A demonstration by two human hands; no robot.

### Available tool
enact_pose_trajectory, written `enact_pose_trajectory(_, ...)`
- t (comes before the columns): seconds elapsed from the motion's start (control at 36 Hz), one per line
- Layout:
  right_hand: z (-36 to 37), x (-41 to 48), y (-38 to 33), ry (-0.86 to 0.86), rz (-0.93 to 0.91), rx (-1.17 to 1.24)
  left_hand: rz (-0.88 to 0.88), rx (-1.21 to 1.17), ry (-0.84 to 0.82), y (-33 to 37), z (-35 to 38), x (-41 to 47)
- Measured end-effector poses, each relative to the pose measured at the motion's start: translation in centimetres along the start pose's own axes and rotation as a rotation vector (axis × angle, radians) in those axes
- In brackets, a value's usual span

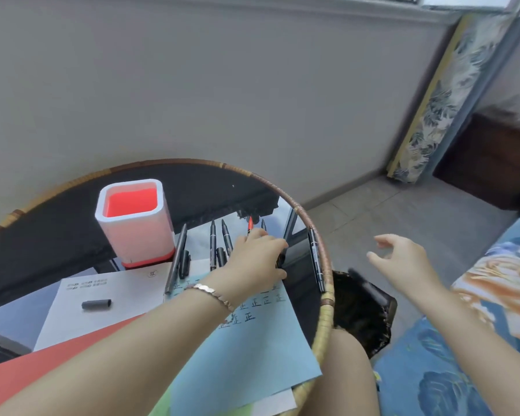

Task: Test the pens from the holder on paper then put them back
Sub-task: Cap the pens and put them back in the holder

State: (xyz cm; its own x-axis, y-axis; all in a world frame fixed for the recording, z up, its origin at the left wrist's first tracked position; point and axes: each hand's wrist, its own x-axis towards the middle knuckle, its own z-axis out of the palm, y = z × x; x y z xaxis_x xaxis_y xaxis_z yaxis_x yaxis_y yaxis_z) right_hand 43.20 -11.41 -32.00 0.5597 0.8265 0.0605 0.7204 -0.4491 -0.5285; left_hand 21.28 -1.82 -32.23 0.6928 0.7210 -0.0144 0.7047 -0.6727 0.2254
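A white pen holder (pixel 135 223) with a red inside stands at the back left of a round glass table (pixel 57 235). Several black pens (pixel 213 244) lie in a row to its right. My left hand (pixel 255 259) reaches over them, fingers closing around a red-tipped pen (pixel 250 225). A light blue paper (pixel 252 349) with written test marks lies under my wrist. A loose black cap (pixel 96 304) rests on a white sheet (pixel 102 301). My right hand (pixel 400 259) hovers open in the air, off the table's right edge, holding nothing.
The table has a woven rattan rim (pixel 323 313); one black pen (pixel 315 259) lies against it at the right. A red sheet (pixel 27 367) lies at the front left. A black-lined bin (pixel 364 310) stands beside the table. Patterned blue fabric (pixel 463 370) fills the right.
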Motion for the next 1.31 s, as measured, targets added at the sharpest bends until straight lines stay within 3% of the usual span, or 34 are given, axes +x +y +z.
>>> enact_pose_trajectory(0.14, 1.1, -1.2, -1.7, -0.053, -0.093, 0.040, 0.047, -0.037, 0.145, 0.1, -0.1, -0.6)
enact_pose_trajectory(0.31, 2.2, -2.7, -5.7, -0.059, -0.212, 0.041, -0.077, -0.661, 0.421, -0.2, -2.3, -4.2)
enact_pose_trajectory(0.42, 3.3, -2.7, -7.8, -0.112, -0.221, -0.112, -0.209, -0.800, 0.514, -1.7, -3.3, -7.1)
enact_pose_trajectory(0.58, 4.9, -2.6, -9.4, -0.120, -0.200, -0.263, -0.517, -1.190, 0.419, -4.7, -3.5, -11.5)
enact_pose_trajectory(0.75, 6.0, -2.7, -9.9, -0.089, -0.141, -0.210, -0.640, -1.366, 0.411, -6.4, -3.4, -14.5)
enact_pose_trajectory(0.97, 6.2, -2.6, -9.3, -0.105, -0.048, -0.197, -0.683, -1.443, 0.439, -6.6, -3.1, -14.6)
enact_pose_trajectory(1.14, 6.2, -3.0, -9.3, -0.112, -0.084, -0.138, -0.697, -1.505, 0.425, -6.0, -2.8, -14.2)
enact_pose_trajectory(1.31, 4.8, -6.8, -13.0, -0.171, -0.324, 0.218, -0.681, -1.621, 0.442, -5.7, -2.8, -13.9)
